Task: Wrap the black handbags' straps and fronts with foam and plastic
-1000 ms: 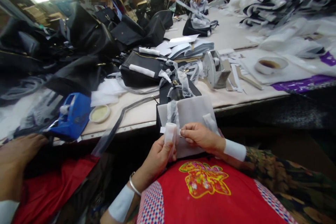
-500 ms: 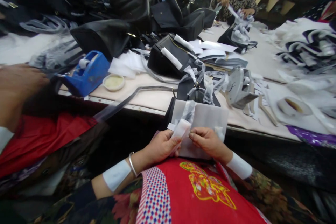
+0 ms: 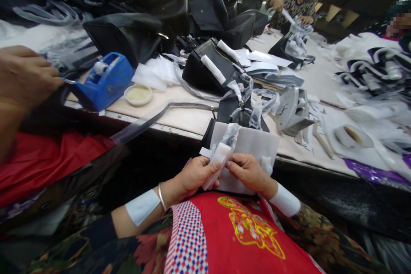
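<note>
My left hand (image 3: 195,176) is closed around a white foam-wrapped strap (image 3: 215,164) that slants up from my lap. My right hand (image 3: 245,172) pinches the wrap's edge just right of it, fingers pressed together. Both hands work in front of a black bag covered by a pale sheet (image 3: 248,145) that leans against the table edge above my red apron. A second white-wrapped piece (image 3: 266,164) sticks up beside my right hand.
On the table (image 3: 180,120) stand a blue tape dispenser (image 3: 104,81), a small dish of paste (image 3: 138,94), black handbags (image 3: 210,68), a grey tape holder (image 3: 293,111) and a tape roll (image 3: 353,135). Another person's hand (image 3: 24,77) reaches in at the left. People work at the far end.
The view has swung left and down across the table. My hands stayed together on the wrapped strap, which tilted from upright to slanting right; my right fingers shifted slightly along the wrap.
</note>
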`<state>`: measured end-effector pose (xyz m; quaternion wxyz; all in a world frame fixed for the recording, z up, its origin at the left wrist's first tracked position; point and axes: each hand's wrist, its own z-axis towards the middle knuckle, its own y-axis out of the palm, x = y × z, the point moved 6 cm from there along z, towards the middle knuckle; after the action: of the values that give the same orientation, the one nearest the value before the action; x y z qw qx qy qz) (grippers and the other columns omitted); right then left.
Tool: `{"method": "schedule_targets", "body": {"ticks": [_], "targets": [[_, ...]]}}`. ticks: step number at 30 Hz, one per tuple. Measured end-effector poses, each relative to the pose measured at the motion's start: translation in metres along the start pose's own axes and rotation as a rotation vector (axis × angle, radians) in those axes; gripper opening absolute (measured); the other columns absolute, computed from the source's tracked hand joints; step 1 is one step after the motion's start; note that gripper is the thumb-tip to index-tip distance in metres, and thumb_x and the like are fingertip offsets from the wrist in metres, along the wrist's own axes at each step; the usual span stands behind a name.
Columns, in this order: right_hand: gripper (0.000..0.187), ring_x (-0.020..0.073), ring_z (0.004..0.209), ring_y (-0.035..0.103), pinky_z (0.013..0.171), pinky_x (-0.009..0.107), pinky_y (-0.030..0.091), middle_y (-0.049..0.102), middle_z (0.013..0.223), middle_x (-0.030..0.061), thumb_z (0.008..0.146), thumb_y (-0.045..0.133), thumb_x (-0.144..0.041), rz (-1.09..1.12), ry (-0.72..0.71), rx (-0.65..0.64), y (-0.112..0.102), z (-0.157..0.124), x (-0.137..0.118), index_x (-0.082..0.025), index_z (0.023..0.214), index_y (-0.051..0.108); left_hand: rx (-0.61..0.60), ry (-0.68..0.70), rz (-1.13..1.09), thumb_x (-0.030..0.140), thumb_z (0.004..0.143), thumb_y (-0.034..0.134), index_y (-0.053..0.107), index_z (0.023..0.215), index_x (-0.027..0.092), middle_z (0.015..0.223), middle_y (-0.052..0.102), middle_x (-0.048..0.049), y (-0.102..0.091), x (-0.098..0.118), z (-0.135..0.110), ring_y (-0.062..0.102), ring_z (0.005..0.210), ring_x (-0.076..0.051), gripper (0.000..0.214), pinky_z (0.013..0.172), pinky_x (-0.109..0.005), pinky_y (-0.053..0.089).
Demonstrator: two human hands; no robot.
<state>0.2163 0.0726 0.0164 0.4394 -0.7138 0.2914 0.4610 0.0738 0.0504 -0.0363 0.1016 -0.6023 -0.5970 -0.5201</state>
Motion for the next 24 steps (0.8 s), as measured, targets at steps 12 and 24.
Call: {"method": "schedule_targets", "body": {"ticks": [12, 24], "targets": [[0.04, 0.008, 0.047, 0.036, 0.046, 0.022, 0.028, 0.045, 0.052, -0.0049, 0.09, 0.06, -0.051, 0.186, 0.178, -0.059, 0.007, -0.003, 0.024, -0.016, 0.07, 0.059, 0.021, -0.029, -0.044, 0.056, 0.073, 0.081, 0.067, 0.085, 0.008, 0.064, 0.064, -0.0048, 0.002, 0.004, -0.002, 0.06, 0.051, -0.013, 0.051, 0.044, -0.02, 0.043], [0.026, 0.0216, 0.083, 0.062, 0.074, 0.035, 0.05, 0.069, 0.097, 0.0136, 0.097, 0.042, -0.014, -0.87, -0.61, -0.087, -0.01, -0.051, -0.036, -0.013, 0.113, 0.062, 0.164, -0.016, 0.056, 0.06, 0.069, 0.08, 0.068, 0.083, 0.011, 0.059, 0.06, -0.0009, 0.004, 0.012, -0.006, 0.054, 0.048, -0.011, 0.052, 0.043, -0.02, 0.042]]}}
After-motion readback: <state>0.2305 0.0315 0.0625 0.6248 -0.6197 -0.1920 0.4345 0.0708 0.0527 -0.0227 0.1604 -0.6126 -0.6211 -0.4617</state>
